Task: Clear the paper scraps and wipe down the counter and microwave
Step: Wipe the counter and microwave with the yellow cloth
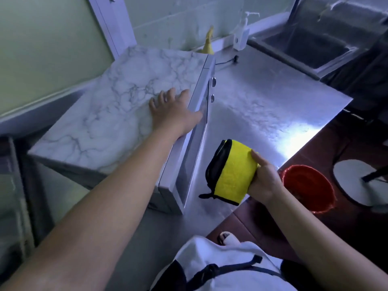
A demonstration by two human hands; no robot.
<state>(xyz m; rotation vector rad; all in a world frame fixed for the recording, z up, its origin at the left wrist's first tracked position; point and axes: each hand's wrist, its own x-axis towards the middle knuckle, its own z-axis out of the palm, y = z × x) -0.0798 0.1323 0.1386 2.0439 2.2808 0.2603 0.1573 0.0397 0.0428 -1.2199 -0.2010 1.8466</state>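
So the microwave (105,114) sits in the left-middle of the frame, on the steel tabletop (262,106). Its top has a white marble pattern and its door faces right. Two round knobs (213,81) sit one above the other on the front panel.

The left hand (174,114) lies palm down on the top of the microwave, right at the front edge near the center of the frame. Its fingers (161,97) are spread out flat and relaxed, not grasping anything. The thumb reaches over the edge toward the door.

The right hand (262,181) is lower right of center, grasping a folded yellow cloth (231,173) with black trim. The thumb is on top and the rest of the hand is wrapped underneath. The cloth hangs in the air above the tabletop, just beside the microwave door and not touching it as far as I can see.

At the upper right there's a sink (310,45) set into the tabletop. A white pump bottle (241,32) stands against the wall left of it. Something yellow (207,45) pokes up behind the microwave; can't tell what it is. A thin dark cable (226,61) runs along the tabletop behind the microwave. A red bucket (308,185) sits on the floor at the right, just past the tabletop edge.
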